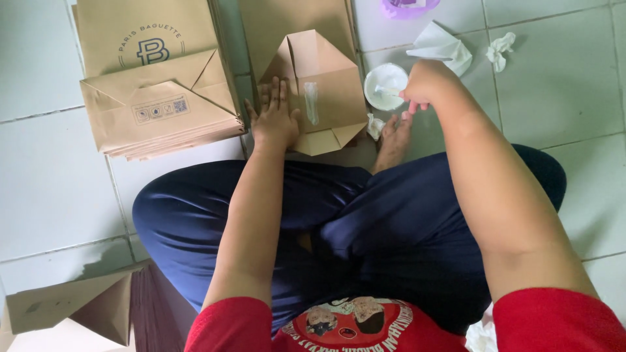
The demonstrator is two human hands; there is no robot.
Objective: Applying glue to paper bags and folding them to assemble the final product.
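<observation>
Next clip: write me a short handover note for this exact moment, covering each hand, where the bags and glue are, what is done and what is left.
Left hand: flat on the brown paper bag on the floor, pinning its opened bottom folds.
Right hand: pinching a small stick in the white glue dish to the bag's right.
Done: one streak of glue lies on the bag's centre; a stack of folded bags sits to the left.
Left: the bottom flaps are still open, not pressed shut. More flat bags wait at lower left.
</observation>
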